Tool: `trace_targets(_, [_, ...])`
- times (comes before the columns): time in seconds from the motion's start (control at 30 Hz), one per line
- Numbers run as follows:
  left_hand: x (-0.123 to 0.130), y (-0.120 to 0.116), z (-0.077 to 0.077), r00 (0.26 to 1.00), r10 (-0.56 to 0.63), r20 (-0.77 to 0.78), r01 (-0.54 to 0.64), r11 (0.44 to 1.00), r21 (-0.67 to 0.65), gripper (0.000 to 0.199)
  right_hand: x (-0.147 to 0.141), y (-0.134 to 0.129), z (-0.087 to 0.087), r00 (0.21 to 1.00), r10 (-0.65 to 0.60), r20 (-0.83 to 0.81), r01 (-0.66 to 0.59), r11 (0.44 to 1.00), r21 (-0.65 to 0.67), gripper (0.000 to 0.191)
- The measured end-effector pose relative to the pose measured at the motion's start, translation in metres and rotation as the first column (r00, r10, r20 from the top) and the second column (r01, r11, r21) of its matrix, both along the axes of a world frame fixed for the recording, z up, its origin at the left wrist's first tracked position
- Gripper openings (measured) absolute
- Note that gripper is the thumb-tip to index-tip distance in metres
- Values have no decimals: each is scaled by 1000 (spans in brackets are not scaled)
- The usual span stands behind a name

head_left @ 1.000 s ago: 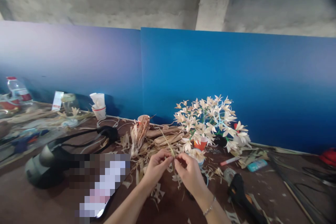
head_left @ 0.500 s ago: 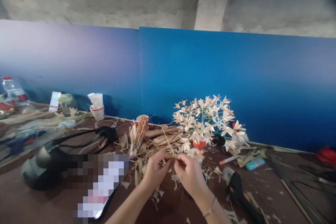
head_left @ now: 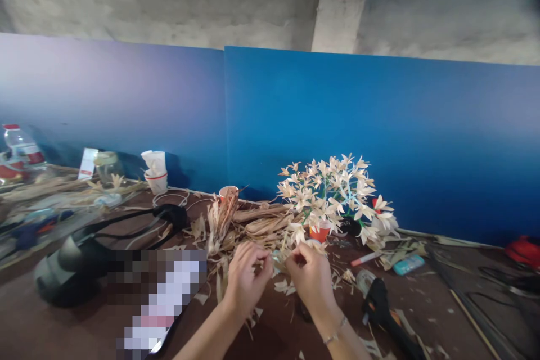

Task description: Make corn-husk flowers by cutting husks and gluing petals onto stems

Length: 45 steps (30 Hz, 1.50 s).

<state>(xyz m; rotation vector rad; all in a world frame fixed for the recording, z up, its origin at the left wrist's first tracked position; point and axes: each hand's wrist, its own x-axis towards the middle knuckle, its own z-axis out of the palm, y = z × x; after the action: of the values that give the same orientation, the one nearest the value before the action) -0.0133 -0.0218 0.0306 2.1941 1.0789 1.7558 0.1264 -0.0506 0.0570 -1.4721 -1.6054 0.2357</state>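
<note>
My left hand (head_left: 250, 275) is pinched closed, thumb against forefinger, over the heap of husk scraps. A short gap to its right, my right hand (head_left: 311, 280) is closed in a similar pinch. Whatever the fingertips hold is too small and blurred to make out. Just beyond my hands lie dry corn husks (head_left: 265, 222), with loose scraps on the brown table (head_left: 278, 332). Behind my right hand, a bunch of cream husk flowers (head_left: 327, 185) on green stems stands around a red paper cup (head_left: 320, 231).
Right of my hands lie a black glue gun (head_left: 382, 304), a marker (head_left: 365, 259) and a turquoise packet (head_left: 408, 264). On the left are a blurred-out phone (head_left: 164, 304) and a black strapped device (head_left: 70, 264). White cups (head_left: 156, 180) stand by the blue panel (head_left: 295, 107).
My hands have moved apart from where they met at the fingertips. The thin yellowish strip that stood up between them no longer shows clearly.
</note>
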Motion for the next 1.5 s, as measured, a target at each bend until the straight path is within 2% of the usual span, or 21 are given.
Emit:
trace_targets(0.07, [-7,6,2,987,111,114,-102,991,-84,13,6,-4,9,997,44,-70,-42,998,39,16])
trace_targets(0.1, [-12,11,2,968,197,157,-167,968,-186,15,9,-8,14,993,65,-103,-57,995,80,16])
trace_targets(0.17, [-25,25,-2,900,369,233,-258,880,-398,21,17,-16,25,980,74,-186,-35,978,208,13])
trace_targets(0.23, [-39,41,-10,814,500,294,-305,800,-517,28,27,-25,37,940,56,-338,71,933,352,8])
trace_targets(0.3, [-51,54,-18,791,564,238,-355,740,-572,30,36,-31,47,850,52,-524,211,878,430,5])
trace_targets(0.37, [-57,62,-23,833,543,100,-396,713,-578,31,41,-33,53,808,98,-581,172,904,392,8])
trace_targets(0.43, [-54,63,-23,872,489,-25,-431,742,-514,34,40,-31,53,837,171,-519,-44,968,248,17])
trace_targets(0.53, [-38,49,-15,842,536,-59,-528,799,-286,48,29,-28,39,868,263,-420,-292,956,-4,28])
trace_targets(0.6, [-24,34,-9,910,415,4,-407,893,-194,35,21,-26,24,898,266,-350,-306,950,-65,29])
trace_targets(0.63, [-17,27,-7,971,236,23,-228,954,-195,24,18,-26,17,925,251,-285,-282,957,-73,28])
trace_targets(0.67, [-10,19,-6,999,11,46,0,970,-245,19,16,-26,9,953,226,-203,-245,967,-76,26])
trace_targets(0.73, [4,8,-6,936,-285,207,348,841,-415,22,13,-26,-4,985,170,-26,-171,983,-70,20])
trace_targets(0.83, [17,-1,-9,819,-350,455,558,672,-487,24,12,-26,-19,980,146,137,-139,988,-64,12])
trace_targets(0.93, [20,-4,-10,757,-289,586,621,597,-507,26,12,-24,-27,978,167,129,-157,984,-81,7])
trace_targets(1.03, [19,-2,-9,733,-196,652,631,555,-542,25,15,-23,-28,983,184,18,-182,978,-98,7])
trace_targets(1.13, [18,1,-12,804,-109,585,533,571,-625,23,18,-25,-26,984,169,-46,-170,985,-21,11])
trace_targets(1.23, [16,4,-13,899,-242,365,434,600,-672,19,21,-28,-23,977,206,-52,-199,973,115,12])
trace_targets(1.3, [14,2,-12,900,-404,161,409,658,-632,14,22,-30,-24,966,248,-76,-234,959,158,12])
trace_targets(1.37, [12,0,-10,866,-497,-54,390,740,-548,12,22,-28,-26,957,271,-104,-257,958,129,15])
trace_targets(1.43, [11,-4,-8,840,-493,-229,358,818,-450,14,23,-25,-31,958,259,-124,-254,966,58,13])
trace_targets(1.5, [10,-6,-6,845,-421,-330,301,884,-357,15,24,-21,-36,964,201,-175,-204,979,0,10])
